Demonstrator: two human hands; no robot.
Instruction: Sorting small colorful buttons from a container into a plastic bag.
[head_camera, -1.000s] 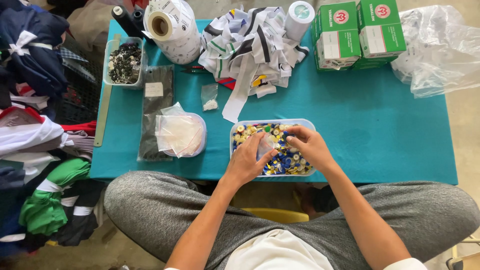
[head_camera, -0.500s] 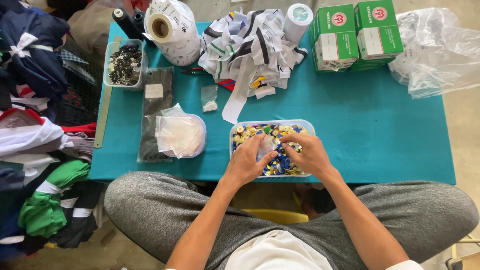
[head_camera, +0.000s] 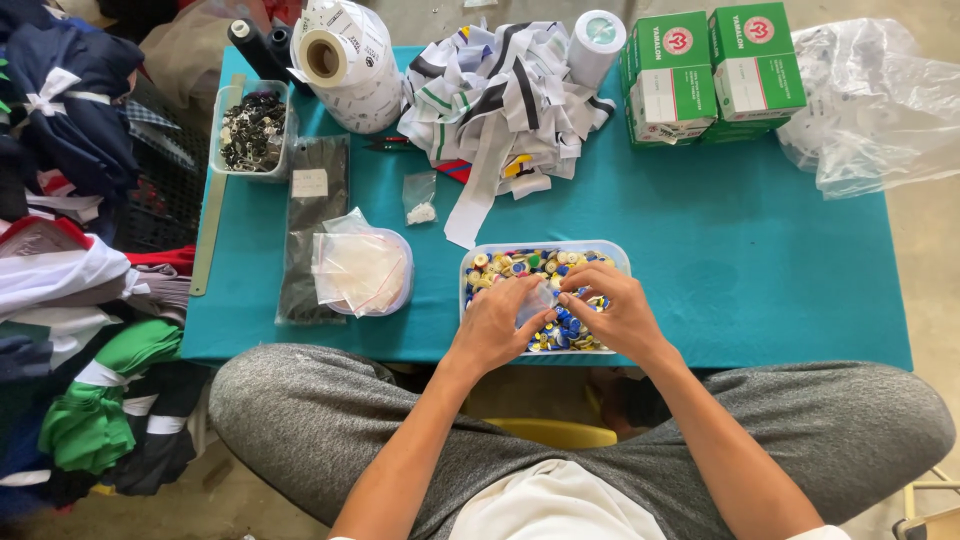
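From above, I see both my hands meeting over a clear plastic tub (head_camera: 612, 250) of small coloured buttons at the near edge of the teal worktop (head_camera: 760, 250). My left hand (head_camera: 497, 325) and right hand (head_camera: 615, 310) pinch a small clear bag (head_camera: 537, 300) between their fingertips. Left of the tub sits a round container of clear bags (head_camera: 362, 270); green boxes (head_camera: 712, 72) stand at the far edge

The desk (head_camera: 720, 250) wears smooth, matt teal cloth. The clear plastic tub (head_camera: 620, 255) holds glossy plastic buttons (head_camera: 510, 268). Thin, crinkled plastic bags (head_camera: 870, 100) shine; the green boxes (head_camera: 710, 70) are matt cardboard; the roll (head_camera: 345, 60) looks like paper.
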